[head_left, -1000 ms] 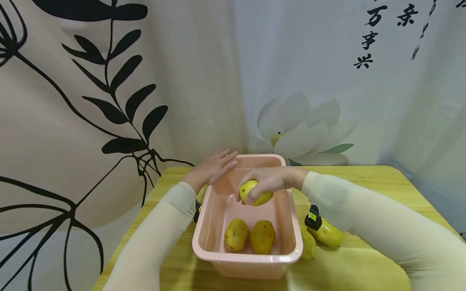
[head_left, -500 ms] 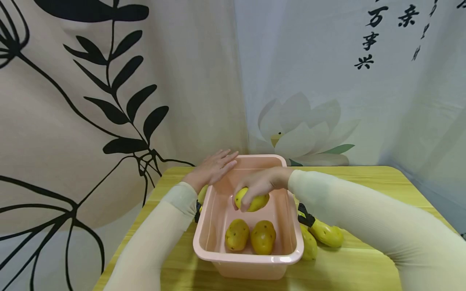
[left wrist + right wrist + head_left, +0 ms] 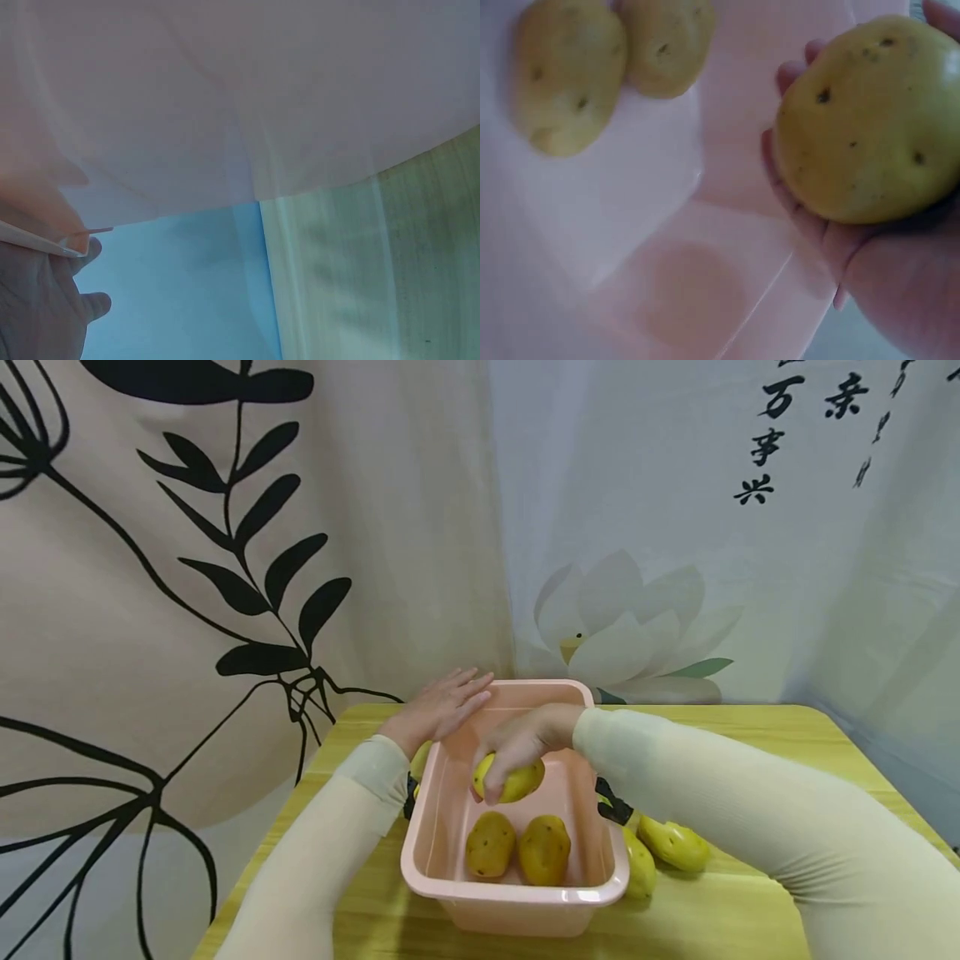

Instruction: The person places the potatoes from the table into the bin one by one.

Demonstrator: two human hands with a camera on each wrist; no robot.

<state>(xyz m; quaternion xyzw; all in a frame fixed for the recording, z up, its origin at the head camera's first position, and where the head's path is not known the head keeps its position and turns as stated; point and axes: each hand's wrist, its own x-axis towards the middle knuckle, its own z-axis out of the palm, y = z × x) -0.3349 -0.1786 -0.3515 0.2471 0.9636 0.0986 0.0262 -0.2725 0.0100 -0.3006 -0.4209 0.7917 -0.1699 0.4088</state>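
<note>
My right hand grips a yellow potato inside the pink plastic basin, above its floor. In the right wrist view the fingers curl under this potato, which shows small dark eyes. Two more potatoes lie side by side at the near end of the basin, the left potato close to the right potato. Fingers extended, my left hand rests on the basin's far left rim. The left wrist view shows part of that hand against the rim, with the basin's outer wall filling the top.
Right of the basin, a yellow potato-like piece and a longer yellow one lie on the wooden table. Another yellow piece is partly hidden between the left forearm and basin. A printed curtain hangs behind.
My right hand has carried the potato a little left and lower into the basin. The left hand stays on the rim, and the two lying potatoes have not moved.
</note>
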